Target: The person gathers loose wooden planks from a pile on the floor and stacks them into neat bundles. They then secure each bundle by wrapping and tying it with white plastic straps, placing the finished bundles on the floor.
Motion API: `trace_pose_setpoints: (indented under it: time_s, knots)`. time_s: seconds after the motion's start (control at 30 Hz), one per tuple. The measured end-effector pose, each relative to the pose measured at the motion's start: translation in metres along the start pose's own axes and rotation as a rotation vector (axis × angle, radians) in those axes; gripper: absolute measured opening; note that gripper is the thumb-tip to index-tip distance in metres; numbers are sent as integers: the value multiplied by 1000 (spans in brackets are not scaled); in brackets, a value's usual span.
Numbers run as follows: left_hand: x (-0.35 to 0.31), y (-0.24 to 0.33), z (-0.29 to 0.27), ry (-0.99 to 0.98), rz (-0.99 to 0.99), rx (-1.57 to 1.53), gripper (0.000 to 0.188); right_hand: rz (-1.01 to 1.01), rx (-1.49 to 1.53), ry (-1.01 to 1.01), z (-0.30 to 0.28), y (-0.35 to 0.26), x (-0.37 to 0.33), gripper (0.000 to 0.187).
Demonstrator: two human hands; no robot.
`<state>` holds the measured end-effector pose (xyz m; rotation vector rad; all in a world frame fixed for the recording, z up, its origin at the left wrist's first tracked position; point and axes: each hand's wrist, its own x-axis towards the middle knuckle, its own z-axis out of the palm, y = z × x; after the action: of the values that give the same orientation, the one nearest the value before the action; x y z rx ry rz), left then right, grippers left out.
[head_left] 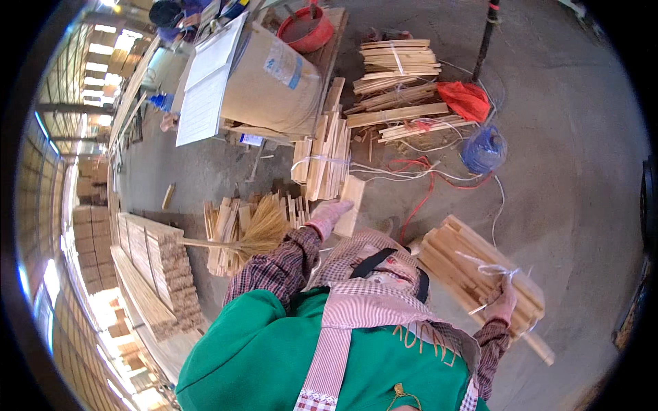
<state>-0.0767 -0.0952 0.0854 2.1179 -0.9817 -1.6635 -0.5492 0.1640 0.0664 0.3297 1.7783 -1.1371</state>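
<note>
My left hand [330, 216], in a checked sleeve, grips a short pale wooden board [352, 205]. That board stands out beside a tied bundle of wooden strips [325, 161] leaning at the table's end. On the right, my right hand [504, 305] holds a bigger bundle of wooden slats [473, 264], its fingers closed near the knot of the white string [495, 268] around it. One slat sticks out past the bundle's lower end. Whether this bundle touches the floor, I cannot tell.
A straw broom [264, 226] lies over loose wood pieces at left, near stacked planks [154, 270]. Tied wood stacks [399, 61], a red cloth [465, 100], a blue roll of string [484, 149] and trailing cords lie ahead. A table holds a carton [264, 96], papers [209, 89] and a red bucket [308, 34].
</note>
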Motion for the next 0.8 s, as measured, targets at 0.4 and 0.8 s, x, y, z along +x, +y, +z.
trace_pose_setpoints:
  time_s: [0.4,0.8]
  knots:
    - [53,-54,-9,-170,-167,-535,34,-765,-587,-97,32,12,-39,11]
    - [139,-123,-52,44,-287,-182,54,-941,-795,136,94,-20,-81,12]
